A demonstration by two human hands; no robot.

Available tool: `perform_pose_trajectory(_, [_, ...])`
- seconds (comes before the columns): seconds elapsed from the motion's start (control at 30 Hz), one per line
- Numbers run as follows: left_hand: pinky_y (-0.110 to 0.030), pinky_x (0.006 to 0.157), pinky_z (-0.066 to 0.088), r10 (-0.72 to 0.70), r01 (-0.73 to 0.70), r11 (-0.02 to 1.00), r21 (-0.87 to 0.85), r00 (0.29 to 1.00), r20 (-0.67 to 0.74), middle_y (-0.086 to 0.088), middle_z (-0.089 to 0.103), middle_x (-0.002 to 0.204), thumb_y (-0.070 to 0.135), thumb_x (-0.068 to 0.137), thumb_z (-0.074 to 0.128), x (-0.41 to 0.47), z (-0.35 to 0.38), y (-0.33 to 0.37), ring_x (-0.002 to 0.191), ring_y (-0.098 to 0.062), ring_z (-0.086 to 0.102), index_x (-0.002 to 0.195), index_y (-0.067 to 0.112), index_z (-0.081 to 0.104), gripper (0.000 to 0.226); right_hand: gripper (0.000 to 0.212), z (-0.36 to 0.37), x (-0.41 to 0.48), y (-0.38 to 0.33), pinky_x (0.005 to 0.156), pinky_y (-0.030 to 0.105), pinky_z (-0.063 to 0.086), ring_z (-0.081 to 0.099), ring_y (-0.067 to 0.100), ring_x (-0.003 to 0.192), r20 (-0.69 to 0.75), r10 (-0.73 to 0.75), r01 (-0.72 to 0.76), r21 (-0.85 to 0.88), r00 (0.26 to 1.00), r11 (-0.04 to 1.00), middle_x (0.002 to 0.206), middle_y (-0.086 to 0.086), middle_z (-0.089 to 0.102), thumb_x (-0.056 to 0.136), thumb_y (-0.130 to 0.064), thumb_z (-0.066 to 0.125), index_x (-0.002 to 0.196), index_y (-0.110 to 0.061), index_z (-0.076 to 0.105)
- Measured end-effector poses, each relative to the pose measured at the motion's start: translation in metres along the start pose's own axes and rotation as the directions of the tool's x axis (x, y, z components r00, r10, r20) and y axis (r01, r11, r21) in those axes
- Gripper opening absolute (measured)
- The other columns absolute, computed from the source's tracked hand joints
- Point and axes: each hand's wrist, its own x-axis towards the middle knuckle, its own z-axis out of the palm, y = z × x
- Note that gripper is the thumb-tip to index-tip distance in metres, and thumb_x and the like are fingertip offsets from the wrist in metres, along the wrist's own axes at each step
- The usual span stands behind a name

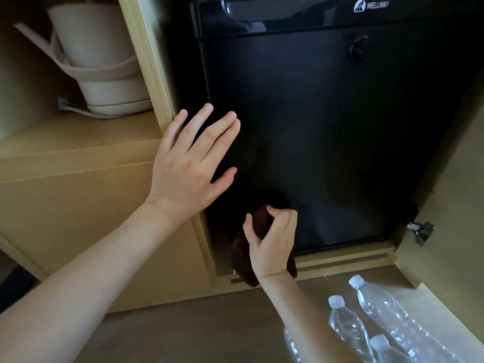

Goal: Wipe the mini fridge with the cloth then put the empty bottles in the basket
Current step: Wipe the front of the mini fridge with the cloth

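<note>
- The mini fridge (327, 127) is black, sits inside a pale wooden cupboard (78, 205), and its door is closed. A round lock (358, 49) sits near the door's upper right, below a "WELLWAY" logo.
- The left hand (188, 163) is spread flat at the door's left edge with its fingers straight, so its grip is open and holds nothing. Whether the palm touches the door cannot be told.
- The right hand (272, 244) is low on the door near its bottom left corner. Its grip is closed round a dark brown cloth (242, 255), with the fingers curled over the bunched top.
- The cloth hangs down below that hand, across the cupboard's bottom rail.
- Clear plastic bottles with white caps lie on the floor (183, 331) at lower right, caps toward the fridge: one (348, 326) beside the right forearm, a longer one (392, 318) just right of it, and a third (385, 349) at the picture's bottom edge.
- A cream kettle (104, 61) stands on its base on the shelf to the left of the fridge.
- A metal hinge (420, 231) shows at the cupboard's right side.
</note>
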Motion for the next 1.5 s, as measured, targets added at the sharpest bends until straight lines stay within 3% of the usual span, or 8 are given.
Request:
perform_pose_trajectory(0.2, [-0.049, 0.122, 0.021, 0.034, -0.033, 0.999, 0.036, 0.999, -0.008, -0.002, 0.045, 0.153, 0.042, 0.095, 0.056, 0.001, 0.0, -0.001, 0.144, -0.03, 0.036, 0.149, 0.014, 0.044, 0.062, 0.036, 0.002, 0.053, -0.015, 0.082, 0.011, 0.036, 0.046, 0.01, 0.087, -0.229, 0.031, 0.0, 0.136, 0.973, 0.991, 0.098, 0.003, 0.046, 0.093, -0.04, 0.063, 0.107, -0.009, 0.051])
perform_pose_trajectory(0.4, [-0.049, 0.123, 0.018, 0.04, -0.041, 0.999, 0.021, 0.999, 0.032, -0.004, 0.045, 0.153, 0.039, 0.096, 0.056, 0.004, -0.006, 0.0, 0.144, -0.031, 0.035, 0.149, 0.012, 0.042, 0.062, 0.037, -0.002, 0.007, -0.001, 0.075, 0.022, 0.048, 0.05, 0.013, 0.083, -0.179, 0.374, -0.351, 0.149, 0.91, 0.925, 0.096, 0.004, 0.046, 0.089, -0.032, 0.064, 0.106, -0.001, 0.055])
perform_pose_trajectory(0.5, [-0.049, 0.124, 0.011, 0.068, -0.07, 0.996, 0.06, 0.997, 0.04, -0.005, 0.04, 0.156, 0.036, 0.097, 0.055, 0.011, -0.011, 0.008, 0.148, -0.028, 0.029, 0.15, 0.01, 0.041, 0.06, 0.031, -0.006, 0.03, -0.018, 0.081, 0.005, 0.037, 0.047, -0.001, 0.088, -0.213, 0.38, -0.338, 0.21, 0.9, 0.918, 0.098, -0.004, 0.045, 0.092, -0.034, 0.064, 0.105, -0.009, 0.054])
perform_pose_trajectory(0.73, [-0.047, 0.124, 0.013, -0.004, 0.008, 0.999, -0.041, 0.995, 0.095, -0.006, 0.033, 0.16, 0.035, 0.094, 0.06, 0.024, -0.001, 0.032, 0.151, -0.026, 0.021, 0.153, 0.009, 0.033, 0.07, 0.031, -0.01, 0.067, -0.022, 0.083, 0.009, 0.04, 0.048, -0.001, 0.091, -0.276, 0.271, -0.205, 0.247, 0.922, 0.947, 0.1, -0.008, 0.042, 0.092, -0.035, 0.064, 0.108, -0.011, 0.052])
perform_pose_trajectory(0.9, [-0.044, 0.125, 0.013, -0.014, 0.02, 0.998, -0.062, 0.995, 0.094, -0.008, 0.029, 0.162, 0.036, 0.096, 0.056, 0.021, 0.003, 0.032, 0.153, -0.026, 0.016, 0.155, 0.01, 0.03, 0.069, 0.031, -0.013, 0.02, 0.001, 0.079, 0.023, 0.05, 0.049, 0.008, 0.086, -0.215, 0.572, -0.523, 0.246, 0.792, 0.816, 0.098, -0.004, 0.043, 0.092, -0.033, 0.062, 0.105, -0.008, 0.05])
perform_pose_trajectory(1.2, [-0.045, 0.125, 0.012, -0.026, 0.03, 0.998, -0.056, 0.996, 0.08, -0.007, 0.03, 0.161, 0.038, 0.095, 0.055, 0.023, 0.004, 0.038, 0.152, -0.026, 0.018, 0.154, 0.009, 0.03, 0.071, 0.03, -0.021, 0.081, -0.018, 0.08, 0.006, 0.04, 0.05, -0.001, 0.091, -0.262, 0.319, -0.254, 0.254, 0.911, 0.933, 0.098, -0.013, 0.04, 0.092, -0.041, 0.064, 0.105, -0.018, 0.05])
perform_pose_trajectory(1.37, [-0.046, 0.124, 0.013, -0.022, 0.028, 0.998, -0.063, 0.995, 0.1, -0.007, 0.029, 0.162, 0.038, 0.096, 0.054, 0.024, 0.004, 0.036, 0.152, -0.027, 0.017, 0.155, 0.01, 0.028, 0.07, 0.032, -0.018, 0.028, 0.012, 0.079, 0.031, 0.05, 0.048, 0.013, 0.085, -0.257, 0.607, -0.565, 0.223, 0.752, 0.794, 0.1, 0.004, 0.046, 0.093, -0.033, 0.062, 0.104, -0.004, 0.051])
perform_pose_trajectory(1.5, [-0.046, 0.124, 0.013, -0.013, 0.018, 0.998, -0.053, 0.996, 0.087, -0.007, 0.03, 0.161, 0.036, 0.095, 0.055, 0.026, 0.003, 0.038, 0.152, -0.028, 0.018, 0.154, 0.009, 0.031, 0.069, 0.029, -0.024, 0.035, 0.003, 0.079, 0.025, 0.048, 0.051, 0.015, 0.087, -0.253, 0.623, -0.565, 0.269, 0.74, 0.78, 0.101, 0.004, 0.046, 0.093, -0.031, 0.065, 0.103, -0.007, 0.051])
